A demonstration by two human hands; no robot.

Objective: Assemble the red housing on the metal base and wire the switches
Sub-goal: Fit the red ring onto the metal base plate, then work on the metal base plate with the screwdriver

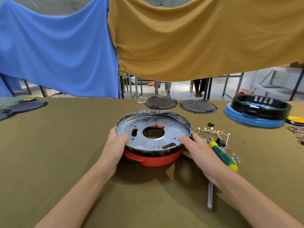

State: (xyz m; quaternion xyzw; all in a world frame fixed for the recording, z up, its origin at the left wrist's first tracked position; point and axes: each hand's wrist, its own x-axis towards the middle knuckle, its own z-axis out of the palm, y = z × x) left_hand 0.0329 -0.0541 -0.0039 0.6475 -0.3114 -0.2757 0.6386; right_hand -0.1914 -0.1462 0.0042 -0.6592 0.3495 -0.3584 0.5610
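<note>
Head view: my left hand (115, 145) and right hand (197, 150) grip the metal base (153, 134), seated on the red housing (151, 159) at table centre. Seating step; next, align holes for screws.

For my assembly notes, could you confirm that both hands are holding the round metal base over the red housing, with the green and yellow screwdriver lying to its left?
Not quite: the head view shows the green and yellow screwdriver lying to its right.
</note>
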